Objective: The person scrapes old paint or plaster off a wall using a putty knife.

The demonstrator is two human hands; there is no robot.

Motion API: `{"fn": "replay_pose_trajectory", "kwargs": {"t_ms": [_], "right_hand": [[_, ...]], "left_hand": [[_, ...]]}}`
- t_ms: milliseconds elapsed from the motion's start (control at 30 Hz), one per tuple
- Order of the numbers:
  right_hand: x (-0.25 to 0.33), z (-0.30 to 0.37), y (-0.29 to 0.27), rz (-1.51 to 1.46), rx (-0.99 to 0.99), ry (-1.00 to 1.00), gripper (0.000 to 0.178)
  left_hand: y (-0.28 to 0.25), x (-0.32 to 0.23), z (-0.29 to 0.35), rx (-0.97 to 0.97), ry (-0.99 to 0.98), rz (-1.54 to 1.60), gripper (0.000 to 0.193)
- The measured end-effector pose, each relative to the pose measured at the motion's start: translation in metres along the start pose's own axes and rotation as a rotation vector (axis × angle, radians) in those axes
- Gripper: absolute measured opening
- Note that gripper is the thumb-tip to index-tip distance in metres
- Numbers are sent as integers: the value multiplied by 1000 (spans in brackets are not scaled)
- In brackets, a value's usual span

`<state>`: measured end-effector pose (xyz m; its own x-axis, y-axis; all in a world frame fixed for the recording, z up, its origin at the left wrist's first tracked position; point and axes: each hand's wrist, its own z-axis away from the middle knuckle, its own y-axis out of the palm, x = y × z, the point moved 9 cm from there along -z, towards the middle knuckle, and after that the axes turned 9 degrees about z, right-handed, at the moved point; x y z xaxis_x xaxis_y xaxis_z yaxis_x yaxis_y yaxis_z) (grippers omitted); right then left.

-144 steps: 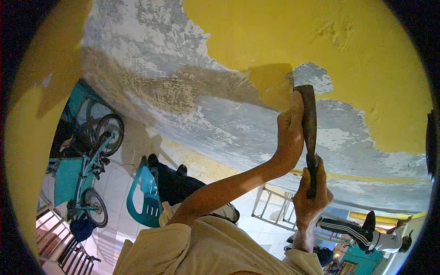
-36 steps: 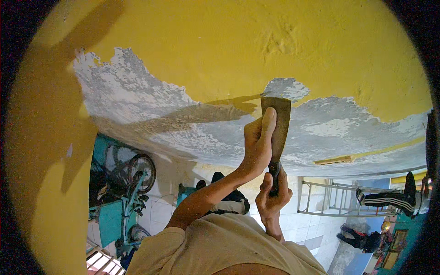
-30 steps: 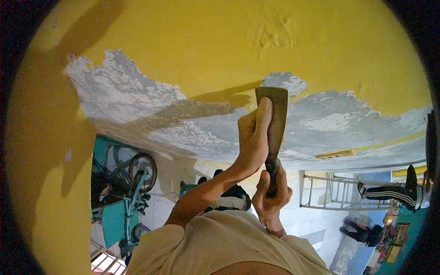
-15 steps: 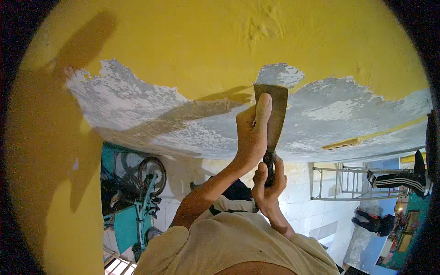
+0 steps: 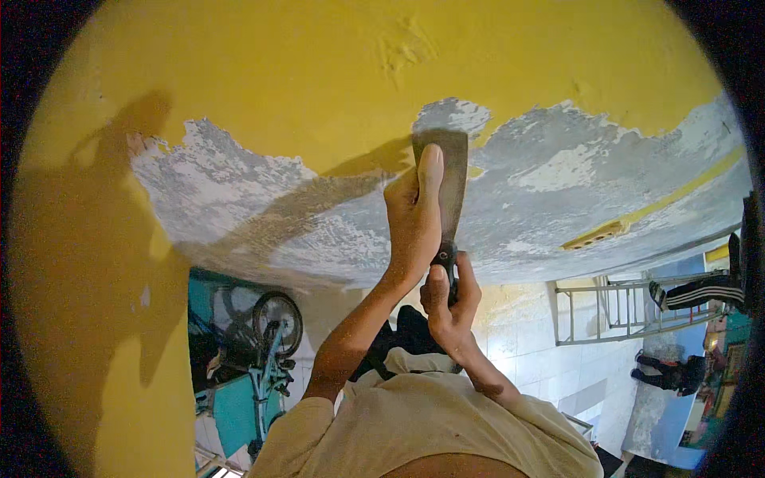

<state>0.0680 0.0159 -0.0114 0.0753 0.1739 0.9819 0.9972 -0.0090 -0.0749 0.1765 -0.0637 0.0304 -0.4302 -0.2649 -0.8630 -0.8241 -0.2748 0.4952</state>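
A putty knife with a wide dark metal blade lies against the wall just below a small bare grey patch. My left hand grips the blade from its left side, thumb laid along the face, fingers mostly hidden behind. Lower down, my right hand is closed round the black handle, its thumb on the near side. Yellow paint covers the wall above, ending in a ragged edge over scraped grey and white plaster. A small yellow remnant shows right of the blade.
A yellow-painted strip with a socket plate crosses the plaster at right. Beyond stand a metal ladder, with a person's striped trouser leg at it, and another person in dark clothes. A bicycle is at lower left.
The view has turned slightly; wall, hands and putty knife sit differently in the picture. Both hands keep their grip. The blade seems slightly further left on the wall, uncovering a yellow remnant beside it.
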Motion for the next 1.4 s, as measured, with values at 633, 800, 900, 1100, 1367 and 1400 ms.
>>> {"fn": "replay_pose_trajectory", "kwargs": {"t_ms": [633,800,900,1100,1367,1400], "right_hand": [[29,-15,13,89,111,-126,14],[14,-16,22,-13,145,-14,20],[33,-12,38,-138,142,-102,26],[10,-9,48,-213,156,-50,27],[15,-7,56,-229,156,-53,25],[19,-12,56,-210,169,-41,25]], "left_hand": [[-3,-19,-15,-8,113,-112,45],[6,-35,-8,-45,37,-209,48],[10,-48,-5,16,33,-236,51],[21,-68,-9,99,327,-433,49],[6,-65,-7,60,302,-479,49],[10,-75,-13,49,323,-454,49]]}}
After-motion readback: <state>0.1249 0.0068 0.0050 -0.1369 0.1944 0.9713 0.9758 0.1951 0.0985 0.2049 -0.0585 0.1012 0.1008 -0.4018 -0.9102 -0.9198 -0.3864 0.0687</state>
